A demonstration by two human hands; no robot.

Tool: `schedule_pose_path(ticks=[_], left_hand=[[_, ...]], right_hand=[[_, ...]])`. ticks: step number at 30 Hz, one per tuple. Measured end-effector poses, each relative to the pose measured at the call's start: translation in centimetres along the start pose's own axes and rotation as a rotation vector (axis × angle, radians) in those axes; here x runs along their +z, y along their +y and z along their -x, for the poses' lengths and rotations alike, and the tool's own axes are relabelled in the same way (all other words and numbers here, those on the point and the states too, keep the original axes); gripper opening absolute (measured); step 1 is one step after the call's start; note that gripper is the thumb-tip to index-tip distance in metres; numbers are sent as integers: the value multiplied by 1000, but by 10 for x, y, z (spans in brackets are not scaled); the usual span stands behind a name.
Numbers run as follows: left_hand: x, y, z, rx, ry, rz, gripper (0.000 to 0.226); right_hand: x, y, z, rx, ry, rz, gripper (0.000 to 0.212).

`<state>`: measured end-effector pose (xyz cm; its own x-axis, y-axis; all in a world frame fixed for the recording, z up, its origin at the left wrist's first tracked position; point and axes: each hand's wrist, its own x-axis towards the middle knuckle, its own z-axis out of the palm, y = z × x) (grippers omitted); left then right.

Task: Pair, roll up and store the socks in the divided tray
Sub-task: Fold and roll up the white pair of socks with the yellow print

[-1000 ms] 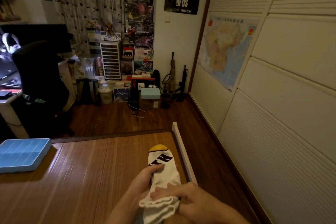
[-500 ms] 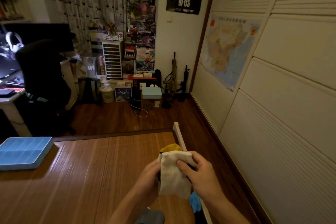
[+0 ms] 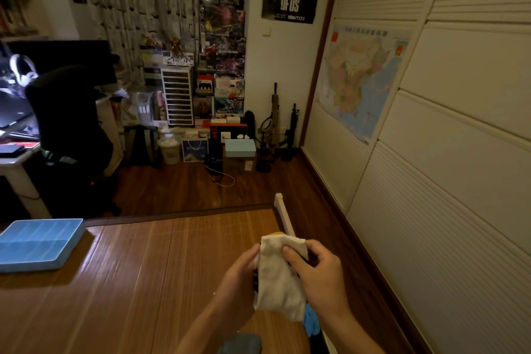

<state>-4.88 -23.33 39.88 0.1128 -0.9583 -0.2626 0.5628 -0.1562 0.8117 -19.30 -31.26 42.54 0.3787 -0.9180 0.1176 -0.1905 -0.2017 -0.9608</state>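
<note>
Above the surface's [image 3: 143, 267] right edge, the white sock pair [image 3: 280, 276] is held up. The left hand [image 3: 238, 279] has its grip pinching the side; the right hand [image 3: 319, 276] has its grip curled over the top. Rolling looks half done. Next: finish the roll and carry it to the blue divided tray [image 3: 40, 241], well apart at left.

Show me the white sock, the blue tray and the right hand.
white sock [image 3: 280, 282], head view, ribbed middle.
blue tray [image 3: 28, 266], head view, front wall.
right hand [image 3: 321, 276], head view, back of hand.
</note>
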Motion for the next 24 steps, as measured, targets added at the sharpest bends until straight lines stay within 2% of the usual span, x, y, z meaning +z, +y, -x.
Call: schedule_pose_path(ticks=[3, 6, 9, 11, 12, 15, 18, 20, 24], left_hand=[[3, 1, 1, 4, -26, -114, 50], [-1, -1, -1, -3, -39, -127, 42], [-1, 4, 0, 4, -42, -116, 48], [-1, 9, 2, -10, -46, -128, 49], [-2, 9, 2, -21, -55, -136, 47], [-3, 9, 2, -45, -114, -116, 40], [-2, 10, 2, -60, -132, -111, 38], [-5, 11, 2, -65, -129, -136, 43], [-13, 7, 2, -33, -123, -166, 48]], right_hand=[[1, 0, -1, 11, 22, 69, 16], [-2, -6, -5, 132, -30, -52, 38], [-11, -13, -11, 364, -266, -185, 60], [-18, -16, -14, 437, -399, -205, 59], [-21, -15, -15, 431, -414, -227, 56], [-24, -12, -18, 369, -361, -341, 44], [-19, -12, -16, 357, -304, -420, 45], [-17, -12, -16, 358, -239, -445, 49], [-20, -7, -22, 394, -110, -524, 43]])
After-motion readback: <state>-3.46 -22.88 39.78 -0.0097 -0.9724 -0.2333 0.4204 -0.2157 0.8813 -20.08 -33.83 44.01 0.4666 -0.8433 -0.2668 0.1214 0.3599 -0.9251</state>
